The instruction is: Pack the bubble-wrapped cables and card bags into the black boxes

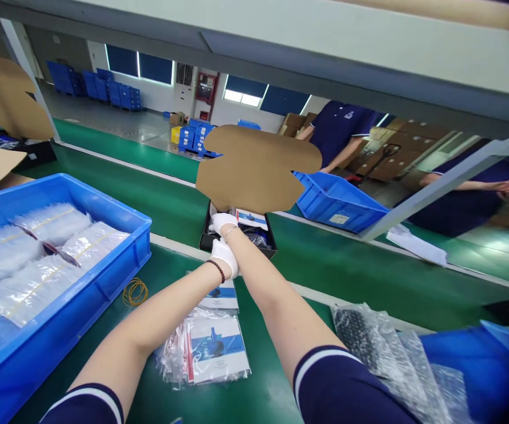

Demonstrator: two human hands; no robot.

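Box (272, 238), black, open on the green conveyor (166, 203) — lid (254, 168) raised at the far side, presumably to leave the near side free. Right hand (223, 222), gloved, over its left part; left hand (225, 255), gloved, just below at the near edge. Fingers of both: can't tell, hidden or too small. Bagged booklets (216, 347) between forearms, likely for short reach. Contents partly covered — co-worker (342, 132) cut off by the shelf.

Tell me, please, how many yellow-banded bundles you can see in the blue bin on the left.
4 in view: an upper bundle, a right bundle, a left bundle and a lower bundle; others may be hidden beneath.
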